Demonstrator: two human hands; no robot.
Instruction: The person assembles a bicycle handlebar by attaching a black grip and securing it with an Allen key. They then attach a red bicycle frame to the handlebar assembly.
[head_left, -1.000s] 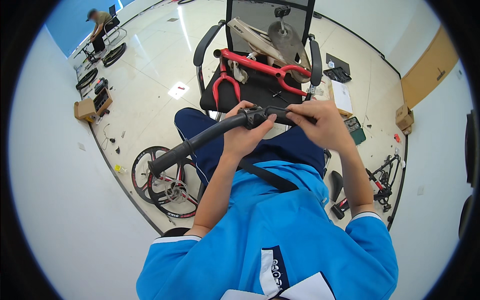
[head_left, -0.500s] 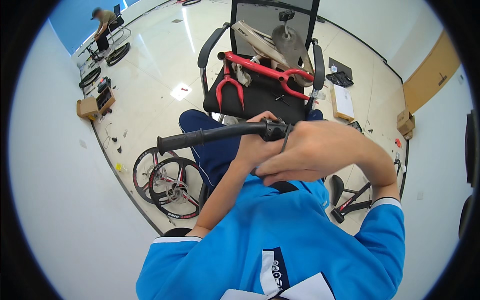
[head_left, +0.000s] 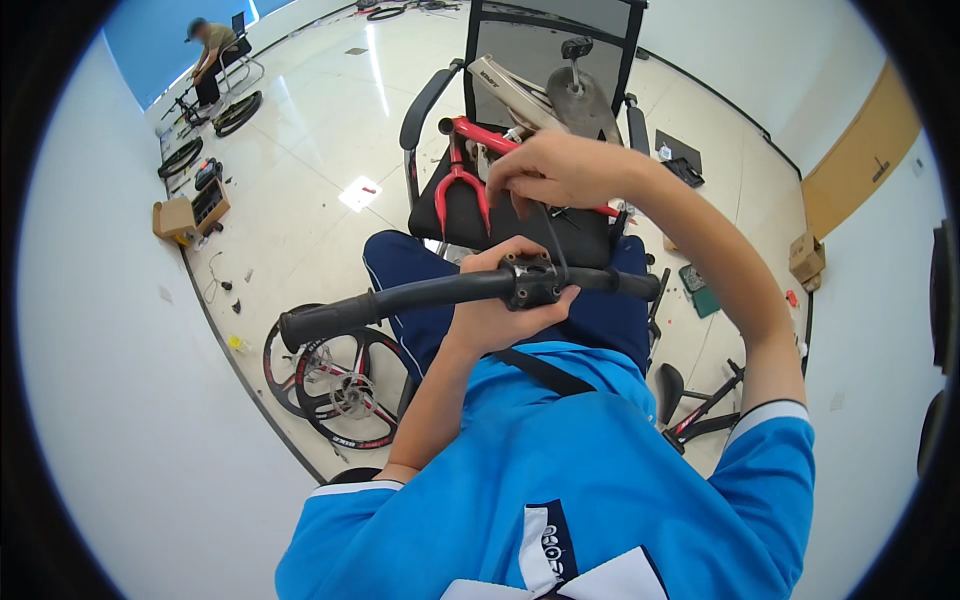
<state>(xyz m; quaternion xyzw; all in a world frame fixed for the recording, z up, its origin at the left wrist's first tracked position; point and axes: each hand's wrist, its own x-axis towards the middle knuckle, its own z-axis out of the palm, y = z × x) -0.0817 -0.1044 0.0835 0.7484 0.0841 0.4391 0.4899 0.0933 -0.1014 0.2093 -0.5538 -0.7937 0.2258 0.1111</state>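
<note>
A black bicycle handlebar (head_left: 430, 291) lies across my lap, its left grip nearer me. My left hand (head_left: 490, 310) is closed around the stem clamp (head_left: 535, 281) at its middle, thumb below and fingers behind. Bolt heads show on the clamp's face. Above and beyond the clamp, my right hand (head_left: 570, 170) is curled around the upper end of a thin dark hex key (head_left: 554, 240). The key's lower end reaches down beside the clamp's right side; whether it sits in a bolt, I cannot tell.
Facing me, a black office chair (head_left: 425, 105) bears a red fork (head_left: 458, 180), a red frame and pale frame parts. Spoked wheels (head_left: 345, 390) lie at lower left, a dark frame (head_left: 700, 415) at lower right. A seated person (head_left: 212, 55) works far left.
My right hand has lifted away from the clamp, up and forward, with the hex key. The handlebar has come down slightly, and its right end now shows.
</note>
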